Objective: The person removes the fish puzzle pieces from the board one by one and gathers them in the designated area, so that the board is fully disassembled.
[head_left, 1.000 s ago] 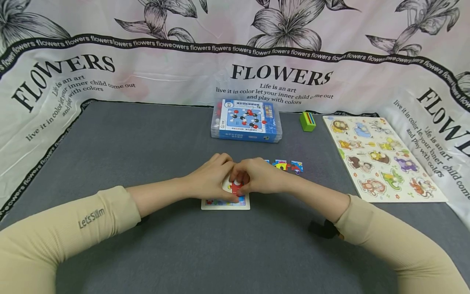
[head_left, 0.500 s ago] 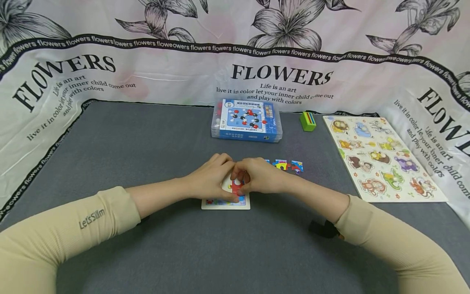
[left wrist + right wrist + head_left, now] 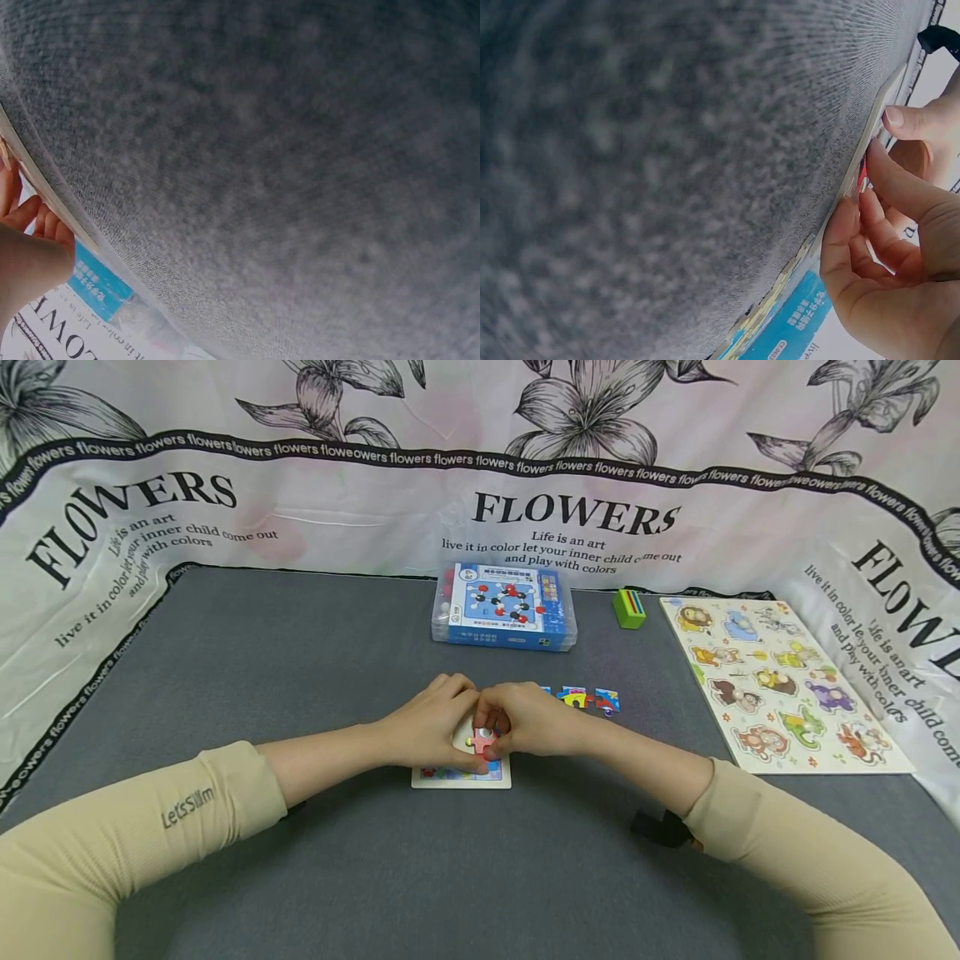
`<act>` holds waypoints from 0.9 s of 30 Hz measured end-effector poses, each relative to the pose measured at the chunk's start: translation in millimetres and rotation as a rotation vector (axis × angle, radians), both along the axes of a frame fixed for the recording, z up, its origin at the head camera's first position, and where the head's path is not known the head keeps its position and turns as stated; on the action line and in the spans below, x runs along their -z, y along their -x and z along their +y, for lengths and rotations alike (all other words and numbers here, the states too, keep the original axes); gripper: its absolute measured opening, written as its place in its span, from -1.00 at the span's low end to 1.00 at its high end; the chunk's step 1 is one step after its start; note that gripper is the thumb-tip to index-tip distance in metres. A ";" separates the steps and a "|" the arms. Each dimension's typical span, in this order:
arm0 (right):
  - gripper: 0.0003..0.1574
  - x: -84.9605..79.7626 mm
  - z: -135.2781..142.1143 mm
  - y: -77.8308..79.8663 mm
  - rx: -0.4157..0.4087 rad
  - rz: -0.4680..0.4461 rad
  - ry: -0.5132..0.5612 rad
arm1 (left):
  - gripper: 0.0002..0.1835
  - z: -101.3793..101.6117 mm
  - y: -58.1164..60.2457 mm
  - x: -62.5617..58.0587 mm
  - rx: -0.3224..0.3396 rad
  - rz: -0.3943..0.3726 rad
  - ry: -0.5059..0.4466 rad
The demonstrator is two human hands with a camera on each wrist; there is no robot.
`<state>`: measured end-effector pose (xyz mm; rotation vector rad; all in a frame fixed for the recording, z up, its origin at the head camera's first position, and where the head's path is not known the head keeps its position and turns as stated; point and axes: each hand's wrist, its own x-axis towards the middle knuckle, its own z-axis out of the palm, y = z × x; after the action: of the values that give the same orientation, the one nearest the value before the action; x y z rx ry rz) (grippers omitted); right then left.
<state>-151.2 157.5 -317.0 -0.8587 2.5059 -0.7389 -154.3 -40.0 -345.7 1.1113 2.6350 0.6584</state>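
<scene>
A small jigsaw board [image 3: 460,781] with a pale frame and a colourful picture lies on the grey table in front of the person. Over its left part lies my left hand [image 3: 427,722], gripping it with the thumb across the near portion and the fingers curved toward the far side. My right hand [image 3: 528,718] pinches a red jigsaw piece [image 3: 482,741] between thumb and fingers over the board. In the right wrist view, the right hand [image 3: 900,277] is low at the board's edge, close to the left thumb. Both hands hide much of the board.
More jigsaw pieces [image 3: 574,697] lie just beyond the right hand. Farther back are a clear case with a blue molecule label [image 3: 502,607] and a green block with coloured stripes [image 3: 628,608]. An animal picture board [image 3: 787,685] lies at the right.
The red piece now catches the light and looks paler, as if tilted slightly in the right fingers. Both hands keep almost the same place.
</scene>
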 end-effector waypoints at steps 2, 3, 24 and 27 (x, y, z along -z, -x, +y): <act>-0.64 0.3 0.1 0.3 0.003 -0.002 0.001 | -0.19 -0.1 0.0 0.0 0.001 0.003 0.000; -0.63 0.5 0.1 0.4 0.004 -0.003 0.001 | -0.19 0.0 0.1 0.1 0.001 0.005 -0.001; -0.87 -4.3 1.0 1.9 0.026 -0.075 0.058 | -0.16 -0.3 0.8 -1.3 -0.007 -0.028 0.022; -0.87 -4.9 1.3 1.9 0.029 -0.080 0.062 | -0.16 -0.3 0.9 -1.5 -0.005 -0.028 0.019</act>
<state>-153.1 158.8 -312.1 -0.7995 2.4407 -0.8478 -155.2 -40.4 -344.3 1.0832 2.6152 0.6443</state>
